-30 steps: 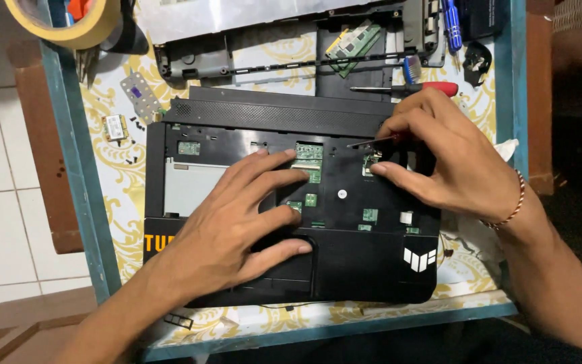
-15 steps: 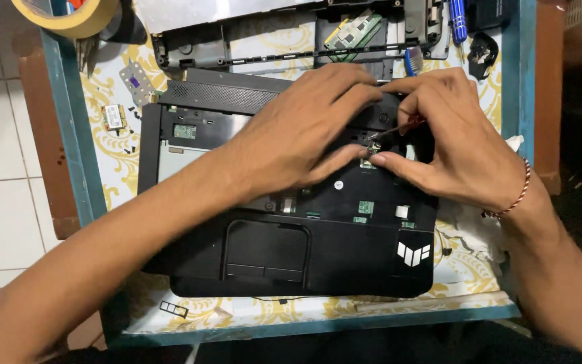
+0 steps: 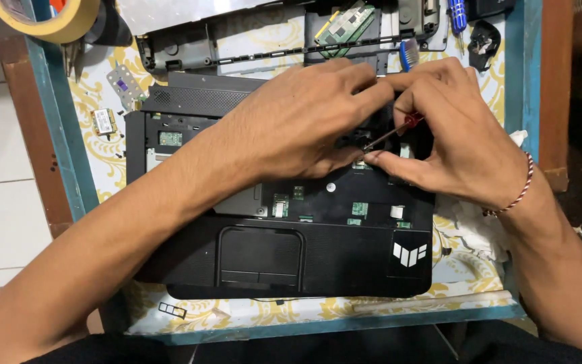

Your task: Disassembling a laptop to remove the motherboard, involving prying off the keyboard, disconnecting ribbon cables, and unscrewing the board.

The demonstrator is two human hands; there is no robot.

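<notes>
Small red-handled metal screwdriver [image 3: 399,130] sits tip-down over the upper middle of the black plastic laptop base [image 3: 318,256], keyboard removed. Right hand [image 3: 459,145] grip pinches it; left hand [image 3: 298,121] rests clenched beside the tip. Teal-edged patterned bench [image 3: 520,81] underneath.
</notes>
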